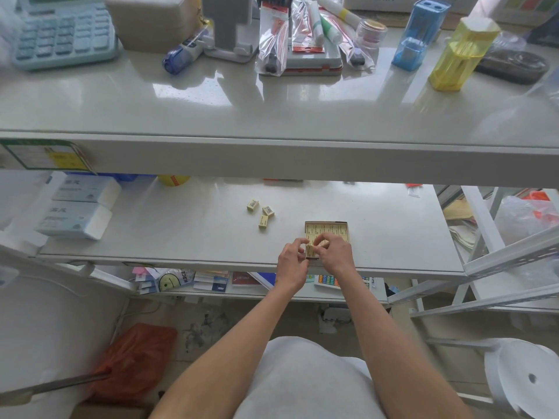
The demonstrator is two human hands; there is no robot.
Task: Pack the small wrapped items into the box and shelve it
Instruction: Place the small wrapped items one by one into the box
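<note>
Fingers (pixel 321 237) of the left hand (pixel 292 258) and right hand (pixel 334 252) pinch one small wrapped item (pixel 310 248) at the near end of the open box (pixel 326 222); three loose items (pixel 268 210) lie on the shelf (pixel 181 231), left of it.

White middle shelf (pixel 393 237)
The box (pixel 329 227) near the front edge; three wrapped items (pixel 263 211) mid-surface; two pale packs (pixel 75 207) at left edge.
</note>
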